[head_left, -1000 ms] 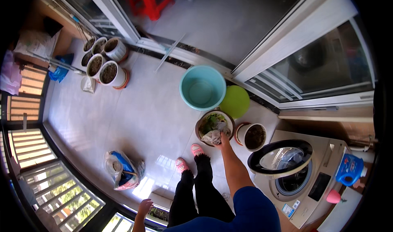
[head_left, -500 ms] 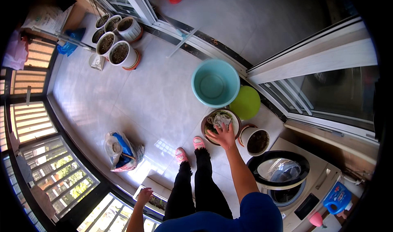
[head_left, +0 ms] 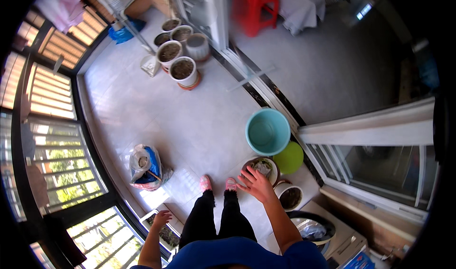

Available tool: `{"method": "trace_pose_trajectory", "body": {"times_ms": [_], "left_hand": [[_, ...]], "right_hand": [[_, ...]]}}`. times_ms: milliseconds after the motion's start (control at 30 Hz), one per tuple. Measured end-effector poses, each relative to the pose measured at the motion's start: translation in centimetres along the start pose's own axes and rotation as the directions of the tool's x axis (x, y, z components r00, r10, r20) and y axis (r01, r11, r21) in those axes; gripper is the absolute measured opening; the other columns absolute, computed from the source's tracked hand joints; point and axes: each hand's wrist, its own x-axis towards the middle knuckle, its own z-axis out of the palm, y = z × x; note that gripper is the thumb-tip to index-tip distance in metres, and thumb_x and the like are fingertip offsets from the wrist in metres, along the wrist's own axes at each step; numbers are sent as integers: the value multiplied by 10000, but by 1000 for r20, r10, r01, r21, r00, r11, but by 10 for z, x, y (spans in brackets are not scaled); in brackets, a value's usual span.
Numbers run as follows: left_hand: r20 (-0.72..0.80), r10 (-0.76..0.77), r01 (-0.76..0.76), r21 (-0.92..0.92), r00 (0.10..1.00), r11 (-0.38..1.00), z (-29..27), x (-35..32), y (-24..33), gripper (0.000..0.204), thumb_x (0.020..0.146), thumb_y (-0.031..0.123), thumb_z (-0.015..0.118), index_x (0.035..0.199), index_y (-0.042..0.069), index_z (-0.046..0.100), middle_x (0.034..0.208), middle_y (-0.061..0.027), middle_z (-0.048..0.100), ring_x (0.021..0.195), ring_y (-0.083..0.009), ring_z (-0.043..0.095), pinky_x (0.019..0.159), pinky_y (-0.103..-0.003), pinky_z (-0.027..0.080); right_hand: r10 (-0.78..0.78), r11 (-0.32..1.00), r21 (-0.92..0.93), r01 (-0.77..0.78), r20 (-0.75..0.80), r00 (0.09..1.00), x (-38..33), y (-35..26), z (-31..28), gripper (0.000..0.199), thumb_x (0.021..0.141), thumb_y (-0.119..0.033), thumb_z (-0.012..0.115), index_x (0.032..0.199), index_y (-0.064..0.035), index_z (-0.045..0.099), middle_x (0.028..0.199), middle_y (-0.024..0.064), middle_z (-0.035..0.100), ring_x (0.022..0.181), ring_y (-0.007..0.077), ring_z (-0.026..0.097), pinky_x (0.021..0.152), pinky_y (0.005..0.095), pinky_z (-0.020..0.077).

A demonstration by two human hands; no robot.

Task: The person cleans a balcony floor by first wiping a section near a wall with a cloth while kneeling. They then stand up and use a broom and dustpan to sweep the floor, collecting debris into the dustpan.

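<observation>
My right hand (head_left: 257, 185) is held out with its fingers spread and nothing in them. It hovers at the near rim of a round pot (head_left: 274, 173), partly covering it; inside lie crumpled whitish plastic (head_left: 261, 167) and some green scraps. My left hand (head_left: 161, 218) hangs low on the left, empty with loosely parted fingers, above a long white planter (head_left: 176, 225) of soil. Beside the round pot stand a turquoise basin (head_left: 268, 132), a lime-green round lid or stool top (head_left: 289, 158) and a white pot of soil (head_left: 290, 197).
A plastic bag with blue lining (head_left: 146, 167) stands on the floor at left. Several soil-filled pots (head_left: 182, 70) cluster at the far end. An open-doored washing machine (head_left: 313, 228) is at lower right. Sliding glass doors (head_left: 370, 135) line the right; a red stool (head_left: 256, 7) stands beyond.
My right hand has drawn back from the crumpled plastic, which stays in the pot, and its fingers are spread. The view has turned, showing more of the room beyond the doors.
</observation>
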Motion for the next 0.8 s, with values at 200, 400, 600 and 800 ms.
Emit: {"method": "trace_pose_trajectory", "body": {"times_ms": [200, 400, 600, 800], "left_hand": [[-145, -207, 190, -122, 967, 974, -70, -30, -66, 277, 810, 175, 537, 1072, 89, 512, 795, -66, 599, 712, -193, 612, 595, -358, 488], [-84, -271, 204, -457, 959, 866, -91, -5, -64, 324, 810, 140, 528, 1122, 69, 481, 937, -94, 575, 698, -242, 598, 573, -370, 459], [-106, -182, 109, -485, 977, 868, -123, 48, 19, 347, 825, 190, 527, 1150, 78, 484, 944, -71, 592, 764, -194, 607, 624, -327, 460], [-181, 10, -98, -484, 983, 870, -142, 58, 147, 375, 831, 175, 510, 1183, 58, 454, 999, -78, 589, 854, -194, 598, 714, -313, 452]], "right_hand": [[183, 983, -20, -182, 59, 981, 36, 19, 67, 537, 903, -415, 378, 1301, -68, 279, 1317, 177, 339, 1151, 393, 400, 950, 553, 340], [201, 957, -203, -206, -41, 979, 98, 38, 170, 387, 926, -286, 385, 1160, 17, 446, 1129, 131, 530, 1038, 291, 513, 916, 418, 418], [258, 920, -282, -271, -82, 963, 160, 51, 261, 275, 917, -166, 415, 1061, 43, 520, 1000, 117, 600, 965, 248, 559, 904, 382, 437], [280, 883, -382, -273, -38, 959, 221, 35, 337, 274, 911, -155, 427, 1055, 59, 516, 1033, 153, 582, 1008, 277, 543, 928, 399, 420]]}}
